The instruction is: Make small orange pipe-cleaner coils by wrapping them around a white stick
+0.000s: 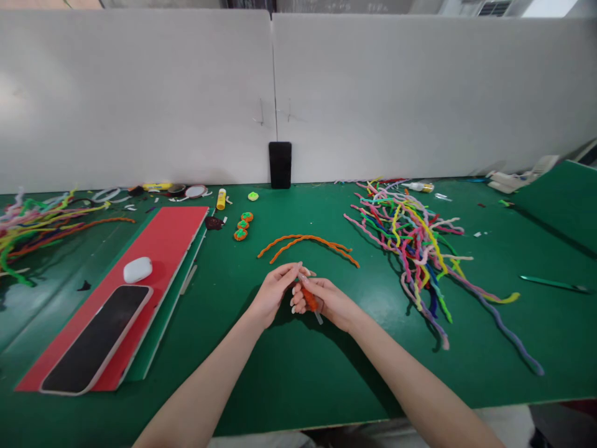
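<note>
Both hands meet over the green table (pixel 289 373), near the front middle. My right hand (pixel 326 300) is closed round a thin clear stick with orange pipe cleaner (pixel 309 300) coiled tightly on it. My left hand (pixel 276 289) pinches the top end of that stick with its fingertips. Just beyond the hands lie two loose orange pipe cleaners (pixel 308 244), curved and apart from my fingers.
A heap of many-coloured pipe cleaners (pixel 410 236) lies right, another heap (pixel 41 224) far left. A red board (pixel 158 249) carries a phone (pixel 96 339) and a white earbud case (pixel 137 269). Small orange-green coils (pixel 242 225), a glue stick (pixel 221 199), a black phone (pixel 280 165) against the white divider.
</note>
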